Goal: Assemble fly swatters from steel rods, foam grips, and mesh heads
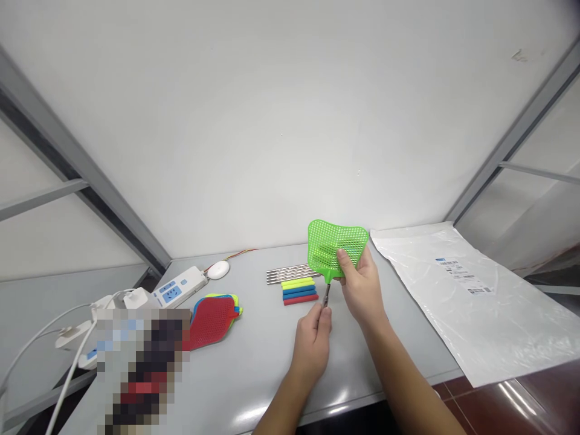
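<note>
My right hand (362,289) pinches the green perforated plastic swatter head (333,241) above the grey desk (254,362); my left hand (312,341) grips its slim metal rod (327,294). The head hides the ends of silver metal rods (285,274) behind yellow, blue and red tubes (299,292). Leftward: stacked red-topped mesh heads (212,321), white power strip (185,286). Rightward: flat white plastic mailer (453,302).

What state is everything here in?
Left hand: closed on metal rod
Right hand: gripping green swatter head
Green swatter head: held up
Loose rods: side by side
Coloured tubes: side by side
Red swatter head: stacked on others
Plastic bag: lying flat
Power strip: on or off unclear
</note>
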Demonstrator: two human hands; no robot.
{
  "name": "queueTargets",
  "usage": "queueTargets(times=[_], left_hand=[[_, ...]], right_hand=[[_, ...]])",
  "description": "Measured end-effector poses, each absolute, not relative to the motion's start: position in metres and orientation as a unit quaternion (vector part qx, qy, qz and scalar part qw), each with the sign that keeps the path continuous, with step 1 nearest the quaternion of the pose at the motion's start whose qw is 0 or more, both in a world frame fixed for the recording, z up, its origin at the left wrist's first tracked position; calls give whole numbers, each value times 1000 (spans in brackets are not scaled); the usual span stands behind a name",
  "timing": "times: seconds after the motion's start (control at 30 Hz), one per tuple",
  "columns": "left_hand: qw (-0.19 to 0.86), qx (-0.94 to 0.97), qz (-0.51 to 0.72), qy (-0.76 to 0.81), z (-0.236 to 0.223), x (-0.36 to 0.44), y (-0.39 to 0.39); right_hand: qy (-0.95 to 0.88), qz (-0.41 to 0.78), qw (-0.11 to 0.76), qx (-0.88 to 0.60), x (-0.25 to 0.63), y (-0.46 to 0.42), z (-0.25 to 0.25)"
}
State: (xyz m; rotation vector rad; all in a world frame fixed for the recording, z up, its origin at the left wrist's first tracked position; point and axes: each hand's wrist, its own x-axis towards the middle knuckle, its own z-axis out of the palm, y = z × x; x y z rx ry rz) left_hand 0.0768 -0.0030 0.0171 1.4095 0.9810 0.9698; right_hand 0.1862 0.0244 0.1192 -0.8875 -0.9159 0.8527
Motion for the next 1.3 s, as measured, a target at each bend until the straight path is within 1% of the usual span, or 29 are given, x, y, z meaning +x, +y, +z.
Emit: queueTargets(times=[0.17,0.3,0.53,0.6,0.87,0.97,1.1,1.2,1.3], left_hand=[[565,589,409,408,18,78,-2],[596,565,416,391,19,79,-4],[738,463,411,269,22,77,-4],[762,441,407,244,23,77,-3],[792,419,390,213,20,74,-1],[788,432,384,212,22,73,0],[752,473,374,266,25,73,1],[709,512,364,322,28,72,2],[628,578,371,367,33,72,2]], right_hand=[[-401,390,725,-401,188,25,116],[-404,389,725,-400,188,25,115],[-416,430,702,-388,190,30,114],[-406,431,705,-391,190,31,111],[-401,442,689,-411,186,27,99],[-396,459,688,-398,188,24,99],[-379,459,702,-390,189,21,96],[-368,444,708,-409,190,19,91],[-359,434,711,-422,191,17,88]])
